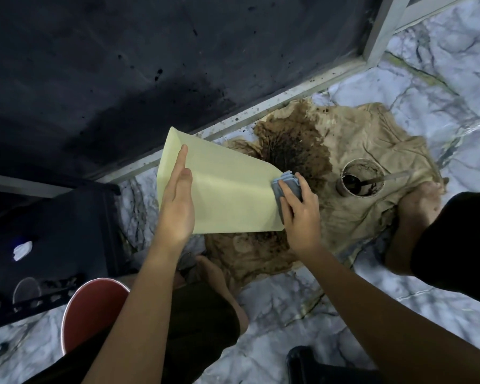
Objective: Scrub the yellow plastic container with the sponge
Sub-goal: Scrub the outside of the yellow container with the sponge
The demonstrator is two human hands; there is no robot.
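Head view: left hand (178,200) lies flat, fingers straight, against the smooth pale-yellow tapered container (227,195), held tilted above a stained, wrinkled cloth (352,195); right hand (299,214) presses a folded blue sponge (287,184) to its narrow end.

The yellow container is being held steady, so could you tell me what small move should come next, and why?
Probably draw the sponge back along the yellow container toward the left hand: the right hand holds it at the far right edge, leaving the broad face unscrubbed.
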